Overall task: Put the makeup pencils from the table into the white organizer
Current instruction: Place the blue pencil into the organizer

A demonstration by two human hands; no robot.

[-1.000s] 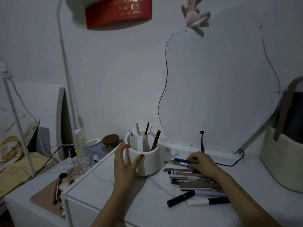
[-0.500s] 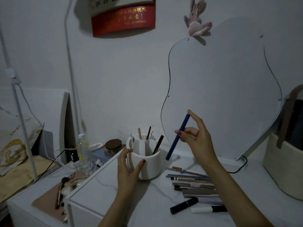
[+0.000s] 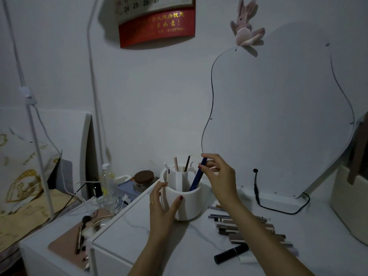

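Dim light falls on a white table (image 3: 199, 242) set against a pale wall, where a curvy mirror (image 3: 278, 116) is propped and a red calendar (image 3: 157, 24) is hung. Near the table's back edge a white organizer (image 3: 183, 198) is stood, divided by inner walls. It is gripped at its left side by the left hand (image 3: 162, 206), thumb on the front wall and fingers wrapped behind. A blue pencil (image 3: 197, 176) is pinched near its top between the thumb and fingers of the right hand (image 3: 217, 176); it is tilted, and its lower end is already inside the front right compartment. Two other pencils (image 3: 186, 166) are stood in the rear compartments. More pencils (image 3: 245, 226) are left in a loose pile on the table to the organizer's right, partly hidden by the right forearm. A black tube (image 3: 231, 253) is laid nearest the front edge.
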